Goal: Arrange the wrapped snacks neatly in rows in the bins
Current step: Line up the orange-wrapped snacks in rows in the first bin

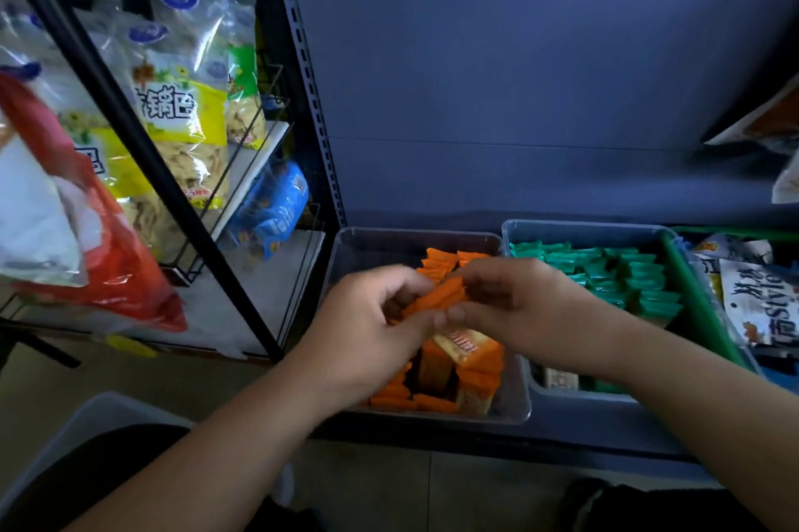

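A clear plastic bin [372, 239] on the low shelf holds orange wrapped snacks [471, 363], some standing in a row at the back, others lying loose at the front. My left hand [367, 328] and my right hand [514, 306] meet above this bin, both pinching a small stack of orange snacks [436, 298] between thumbs and fingers. To the right, a second clear bin [575, 231] is filled with green wrapped snacks [614, 272] lined up in rows.
A black wire rack [142, 151] at the left carries large yellow, red and blue snack bags. More bagged snacks [761, 306] lie at the far right beside a green bin edge. A dark blue shelf back panel [519, 77] rises behind the bins.
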### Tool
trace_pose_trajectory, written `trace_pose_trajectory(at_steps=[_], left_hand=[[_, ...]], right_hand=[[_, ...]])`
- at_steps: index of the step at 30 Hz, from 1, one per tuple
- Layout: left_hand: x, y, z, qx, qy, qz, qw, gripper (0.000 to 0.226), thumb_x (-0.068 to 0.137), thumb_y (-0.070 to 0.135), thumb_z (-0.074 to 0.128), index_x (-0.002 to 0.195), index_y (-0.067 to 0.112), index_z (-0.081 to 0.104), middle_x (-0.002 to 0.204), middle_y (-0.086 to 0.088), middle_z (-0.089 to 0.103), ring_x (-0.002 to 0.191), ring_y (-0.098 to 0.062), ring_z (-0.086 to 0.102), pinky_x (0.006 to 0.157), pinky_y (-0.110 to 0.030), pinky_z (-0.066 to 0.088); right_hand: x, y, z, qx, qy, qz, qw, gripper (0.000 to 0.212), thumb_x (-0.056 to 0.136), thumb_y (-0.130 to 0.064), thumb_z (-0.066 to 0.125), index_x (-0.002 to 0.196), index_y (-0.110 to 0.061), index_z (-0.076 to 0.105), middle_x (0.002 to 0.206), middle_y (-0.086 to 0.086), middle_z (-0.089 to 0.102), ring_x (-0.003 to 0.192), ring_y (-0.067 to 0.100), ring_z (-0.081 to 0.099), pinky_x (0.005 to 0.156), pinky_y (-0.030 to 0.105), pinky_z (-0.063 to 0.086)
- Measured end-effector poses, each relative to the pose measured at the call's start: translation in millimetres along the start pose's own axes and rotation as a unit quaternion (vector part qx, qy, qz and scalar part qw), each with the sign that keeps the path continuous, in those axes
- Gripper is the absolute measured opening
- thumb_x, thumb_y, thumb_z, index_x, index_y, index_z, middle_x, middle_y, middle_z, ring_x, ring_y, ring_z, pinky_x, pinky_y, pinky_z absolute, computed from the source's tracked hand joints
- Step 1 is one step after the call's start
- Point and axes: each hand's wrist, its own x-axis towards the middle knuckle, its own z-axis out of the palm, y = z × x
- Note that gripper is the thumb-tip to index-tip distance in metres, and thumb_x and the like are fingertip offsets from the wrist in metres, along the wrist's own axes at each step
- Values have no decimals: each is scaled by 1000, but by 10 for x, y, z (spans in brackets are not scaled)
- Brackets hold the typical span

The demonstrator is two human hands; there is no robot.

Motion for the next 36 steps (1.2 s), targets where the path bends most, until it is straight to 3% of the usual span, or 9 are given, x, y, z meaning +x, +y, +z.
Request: trace_pose_trajectory(at_steps=[9, 12, 15, 19, 23, 27, 30, 33, 36], left_hand=[[68, 97, -202, -75, 97, -41, 992, 4, 93, 26, 75, 94, 28, 78, 90, 13, 78, 86, -4, 73, 78, -25, 58], [125, 67, -165, -125, 108, -52, 985, 15, 92, 28, 76, 107, 30, 74, 99, 9, 77, 94, -7, 73, 85, -31, 60], [150, 54, -36, -145, 17, -80, 986, 37, 85, 18, 85, 116, 26, 68, 102, 2, 78, 95, -15, 75, 91, -42, 60], [184, 42, 104, -147, 16, -84, 985, 45, 83, 10, 84, 119, 31, 67, 99, 2, 78, 90, -20, 74, 87, -46, 61], [255, 13, 100, -141, 30, -107, 984, 44, 84, 10, 84, 119, 30, 66, 96, -1, 77, 83, -26, 75, 79, -48, 63], [252, -9, 96, -11, 70, -93, 993, 44, 77, 40, 87, 110, 41, 58, 105, 23, 66, 86, 3, 66, 77, -31, 59], [229, 32, 100, 56, 114, -48, 991, 45, 72, 55, 85, 100, 39, 54, 98, 20, 64, 93, 3, 61, 76, -26, 52], [222, 61, 81, 45, 126, -48, 990, 43, 72, 52, 86, 94, 31, 55, 90, 16, 68, 86, 1, 65, 71, -31, 54], [226, 73, 46, -64, 91, -73, 991, 36, 76, 29, 89, 98, 26, 59, 95, 14, 73, 91, -1, 69, 75, -20, 54]], right_hand=[[100, -208, -79, 179, -36, 31, 983, 15, 97, -26, 67, 110, -21, 71, 98, 16, 76, 93, 40, 72, 72, 41, 59], [151, -205, -109, 218, 14, 30, 975, 14, 98, -25, 65, 108, -18, 70, 95, 18, 75, 76, 33, 70, 64, 38, 57], [214, -187, -112, 289, 92, 60, 951, 14, 99, -20, 63, 108, -10, 67, 86, 16, 75, 68, 24, 69, 56, 35, 57], [290, -161, -104, 328, 141, 86, 930, 12, 99, -15, 63, 110, -9, 63, 85, 15, 76, 65, 23, 72, 52, 34, 57], [342, -151, -129, 313, 150, 93, 933, 13, 99, -16, 66, 109, -9, 63, 89, 17, 76, 65, 23, 72, 54, 36, 58], [358, -131, -101, 276, 166, 106, 941, 14, 95, -18, 71, 100, -9, 62, 92, 21, 72, 68, 27, 73, 55, 38, 60], [361, -115, -33, 268, 120, 91, 952, 8, 92, -20, 74, 95, -17, 68, 99, 19, 70, 73, 30, 71, 59, 44, 61], [339, -117, -49, 255, 15, 60, 965, 20, 92, -29, 72, 111, -28, 74, 108, 11, 74, 88, 29, 73, 71, 48, 64], [344, -62, -95, 267, 17, 59, 962, 39, 87, -35, 71, 126, -28, 70, 116, 7, 74, 109, 29, 72, 89, 54, 61]])
